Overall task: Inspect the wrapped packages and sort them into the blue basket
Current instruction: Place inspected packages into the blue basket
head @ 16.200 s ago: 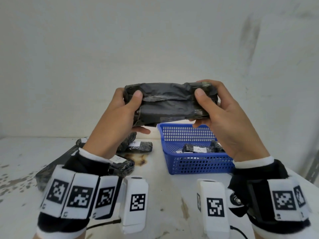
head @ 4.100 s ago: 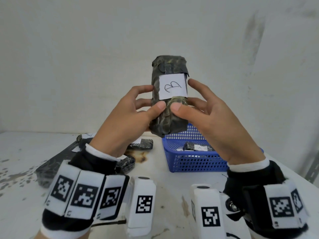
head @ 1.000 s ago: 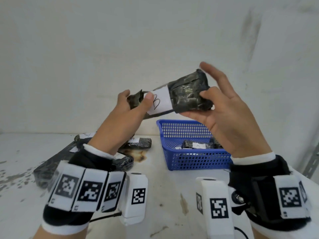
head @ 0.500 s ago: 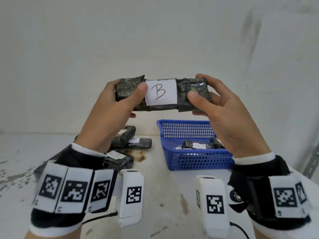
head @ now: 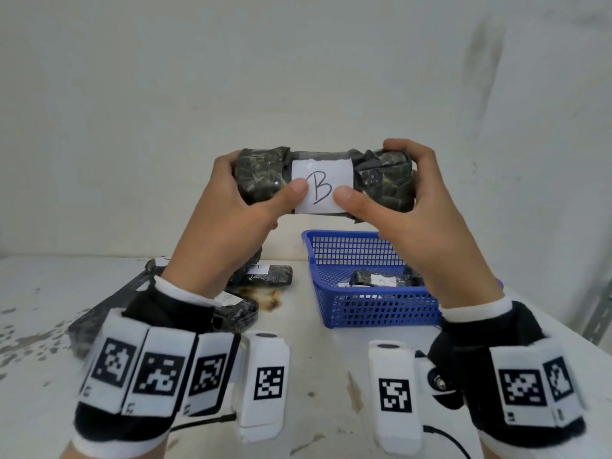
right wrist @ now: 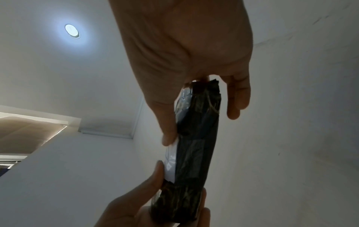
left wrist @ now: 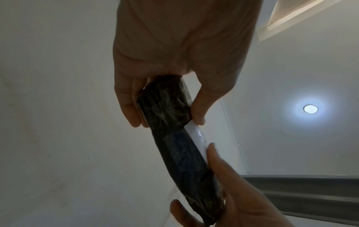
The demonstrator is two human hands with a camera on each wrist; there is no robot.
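Note:
I hold a dark wrapped package (head: 261,180) level at chest height above the table, its white label marked "B" (head: 320,187) facing me. My left hand (head: 265,207) grips the left end and my right hand (head: 381,207) grips the right end, and both thumbs press the label's edges. The left wrist view shows the package (left wrist: 180,147) end-on between fingers (left wrist: 132,113) and thumb; the right wrist view shows the same package (right wrist: 196,153). Below and behind stands the blue basket (head: 364,313), which holds a package labelled "A" (head: 381,279).
Several more dark wrapped packages lie on the white table to the left of the basket, one (head: 271,274) near a rust stain (head: 265,298) and another (head: 238,309) behind my left wrist. A flat dark bundle (head: 99,319) lies further left. A wall stands close behind.
The package was turned from tilted to level, with the "B" label facing me. Since then both thumbs have slid inward onto the label and the package has come slightly closer.

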